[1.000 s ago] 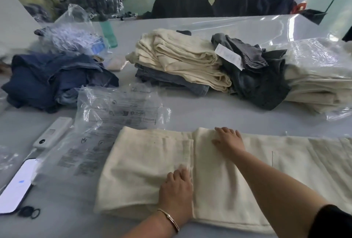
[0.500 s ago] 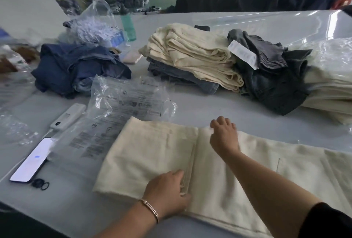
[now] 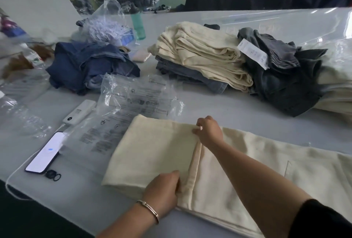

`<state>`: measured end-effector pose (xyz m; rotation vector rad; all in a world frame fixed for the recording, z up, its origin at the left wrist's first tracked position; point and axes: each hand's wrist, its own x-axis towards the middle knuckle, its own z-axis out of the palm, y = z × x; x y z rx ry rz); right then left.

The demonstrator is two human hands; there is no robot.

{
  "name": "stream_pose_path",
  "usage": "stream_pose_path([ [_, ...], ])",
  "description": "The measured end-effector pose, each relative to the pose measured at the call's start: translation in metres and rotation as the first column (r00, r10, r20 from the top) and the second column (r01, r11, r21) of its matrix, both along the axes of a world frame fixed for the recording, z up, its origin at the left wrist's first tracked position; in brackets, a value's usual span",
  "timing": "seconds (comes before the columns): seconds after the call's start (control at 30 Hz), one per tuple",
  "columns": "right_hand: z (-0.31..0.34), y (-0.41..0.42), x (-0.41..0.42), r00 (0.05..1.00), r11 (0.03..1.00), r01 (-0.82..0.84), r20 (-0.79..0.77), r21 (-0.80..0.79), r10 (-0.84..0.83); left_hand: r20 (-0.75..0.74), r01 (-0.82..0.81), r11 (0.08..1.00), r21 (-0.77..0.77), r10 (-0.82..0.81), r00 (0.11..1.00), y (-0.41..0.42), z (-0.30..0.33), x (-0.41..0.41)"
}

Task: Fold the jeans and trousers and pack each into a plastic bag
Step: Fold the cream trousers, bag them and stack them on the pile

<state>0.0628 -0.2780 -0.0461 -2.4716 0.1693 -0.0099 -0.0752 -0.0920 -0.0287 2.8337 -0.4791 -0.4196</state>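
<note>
A pair of cream trousers (image 3: 247, 173) is laid flat on the near part of the grey table (image 3: 219, 108), w/ its left end folded over. The free edge of this fold is held at two places: the left hand (image 3: 162, 190) grips it at the near side, fingers curled round the edge, and the right hand (image 3: 209, 131) pinches it at the far side betw. thumb and fingers.

Just left of the trousers, and partly under their far left corner, a printed plastic bag (image 3: 131, 108) is lying flat; nothing is seen inside it. Near its left side a white device (image 3: 80, 112) and a phone (image 3: 45, 154) w/ lit screen are placed, and a small black ring (image 3: 53, 174) is beside the phone.

Farther away a stack of folded cream trousers (image 3: 205, 55) is resting on folded grey jeans (image 3: 190, 75). To the right of it dark grey jeans (image 3: 285, 77) w/ a white label (image 3: 253, 54) are heaped, touching packed cream trousers in clear plastic (image 3: 337, 77) at the right edge. At the far left, blue jeans (image 3: 89, 66) are piled loosely. Behind them there is a clear bag (image 3: 106, 26) holding white items that cannot be identified, and a green bottle (image 3: 138, 26) stands beside it. A crumpled clear plastic bottle (image 3: 21, 116) is lying at the left edge.
</note>
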Motion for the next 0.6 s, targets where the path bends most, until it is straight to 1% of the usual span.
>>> stream_pose_path([
  [0.07,-0.009,-0.001,0.001,0.998,0.993,-0.014,-0.056,-0.115,0.008,-0.071,0.117,0.993,0.016,-0.116,0.991,-0.001,-0.007,-0.007],
  [0.1,-0.014,0.000,0.000,0.997,0.988,-0.023,-0.076,-0.156,0.011,-0.109,0.146,0.989,-0.007,-0.146,0.983,-0.001,-0.012,-0.011],
  [0.17,-0.020,0.002,-0.002,0.996,0.985,-0.041,-0.079,-0.167,0.028,-0.160,0.059,0.996,-0.071,-0.070,0.985,0.002,-0.014,-0.011],
  [0.23,-0.020,0.003,-0.004,0.996,0.996,-0.025,-0.090,-0.084,0.018,-0.199,-0.106,0.980,-0.171,0.071,0.977,0.003,-0.009,-0.001],
  [0.27,-0.019,0.003,-0.005,0.993,0.999,0.008,-0.113,-0.031,-0.012,-0.198,-0.169,0.962,-0.216,0.126,0.972,0.003,-0.008,0.004],
  [0.3,-0.016,0.003,-0.005,0.987,0.999,0.049,-0.151,0.015,-0.046,-0.177,-0.192,0.953,-0.235,0.152,0.972,0.001,-0.004,0.009],
  [0.33,-0.014,0.003,-0.004,0.978,0.995,0.083,-0.197,0.050,-0.072,-0.126,-0.173,0.961,-0.217,0.149,0.981,-0.002,-0.002,0.012],
  [0.4,-0.008,0.004,-0.003,0.956,0.984,0.123,-0.283,0.132,-0.081,-0.033,-0.076,0.993,-0.087,0.073,0.997,-0.012,-0.002,0.015],
  [0.43,-0.005,0.006,-0.003,0.943,0.968,0.144,-0.324,0.205,-0.072,-0.027,-0.027,0.999,-0.035,0.026,0.999,-0.019,-0.004,0.015],
  [0.5,0.001,0.009,-0.007,0.912,0.921,0.181,-0.410,0.344,-0.026,-0.058,0.006,1.000,-0.001,-0.006,0.998,-0.028,-0.009,0.018],
  [0.53,0.003,0.010,-0.010,0.893,0.911,0.183,-0.450,0.371,0.004,-0.080,0.016,1.000,0.015,-0.015,0.997,-0.030,-0.009,0.022],
  [0.6,0.009,0.009,-0.016,0.861,0.924,0.145,-0.505,0.353,0.058,-0.139,0.037,0.999,0.029,-0.033,0.990,-0.030,-0.007,0.033],
])
